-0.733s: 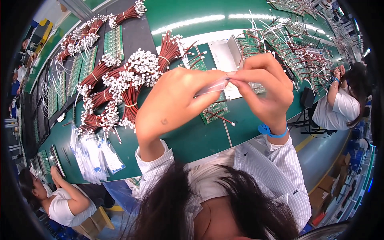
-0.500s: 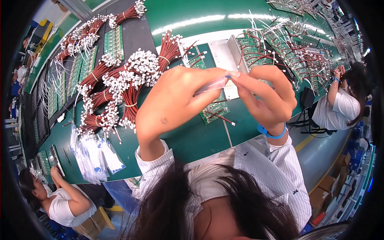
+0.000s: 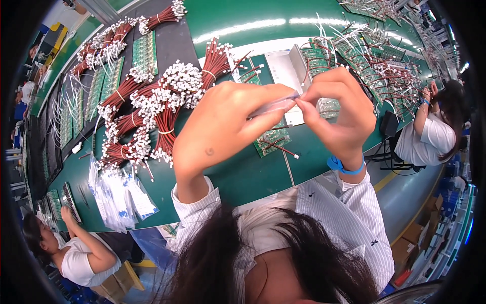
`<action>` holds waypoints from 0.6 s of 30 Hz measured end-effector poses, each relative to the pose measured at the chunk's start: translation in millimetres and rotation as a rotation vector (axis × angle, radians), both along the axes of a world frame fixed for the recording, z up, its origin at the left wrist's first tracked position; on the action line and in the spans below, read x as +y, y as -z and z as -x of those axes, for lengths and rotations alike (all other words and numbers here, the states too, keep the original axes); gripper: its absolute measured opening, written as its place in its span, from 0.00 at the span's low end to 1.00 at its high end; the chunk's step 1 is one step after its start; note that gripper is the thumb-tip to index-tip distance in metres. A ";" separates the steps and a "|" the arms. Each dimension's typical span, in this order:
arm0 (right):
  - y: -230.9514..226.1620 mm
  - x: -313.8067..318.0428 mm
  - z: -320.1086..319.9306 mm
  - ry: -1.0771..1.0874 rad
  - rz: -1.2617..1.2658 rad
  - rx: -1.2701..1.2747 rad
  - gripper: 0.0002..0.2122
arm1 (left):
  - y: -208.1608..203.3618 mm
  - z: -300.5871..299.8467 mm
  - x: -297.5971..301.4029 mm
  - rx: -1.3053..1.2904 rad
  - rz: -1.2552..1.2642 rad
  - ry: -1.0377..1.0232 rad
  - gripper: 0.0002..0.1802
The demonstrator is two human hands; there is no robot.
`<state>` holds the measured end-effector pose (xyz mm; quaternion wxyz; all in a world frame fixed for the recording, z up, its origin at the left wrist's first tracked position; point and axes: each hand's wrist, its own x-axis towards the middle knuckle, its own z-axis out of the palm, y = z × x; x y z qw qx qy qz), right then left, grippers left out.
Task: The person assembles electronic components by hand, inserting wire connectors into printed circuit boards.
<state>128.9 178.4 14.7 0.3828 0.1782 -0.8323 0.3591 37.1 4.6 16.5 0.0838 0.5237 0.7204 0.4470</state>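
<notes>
Above the green table, my left hand (image 3: 217,121) is closed on a small clear plastic bag (image 3: 272,107), thumb and forefinger pinching it along its length. At the bag's far end, where a bit of blue shows, my right hand (image 3: 347,114) pinches with thumb and forefinger tips; its wrist wears a blue band (image 3: 346,166). Whether anything lies inside the bag is hard to make out. Under the hands lies a green circuit board (image 3: 273,142) with dark red wires. A shallow white metal tray (image 3: 285,68) is just beyond them.
Bundles of dark red wires with white connectors (image 3: 164,124) pile up on the left. Nearer lie clear bags with blue parts (image 3: 121,197). Wired circuit boards (image 3: 374,71) crowd the back right. One co-worker (image 3: 430,129) sits at the right, another (image 3: 81,253) at lower left.
My right hand has shifted its grip: its thumb and forefinger now meet in a rounder pinch at the bag's end. My left hand keeps its hold, nearly still.
</notes>
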 end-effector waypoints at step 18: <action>5.2 3.2 0.5 -0.099 0.242 -0.187 0.07 | 1.8 -1.8 -0.3 0.030 -0.006 -0.010 0.12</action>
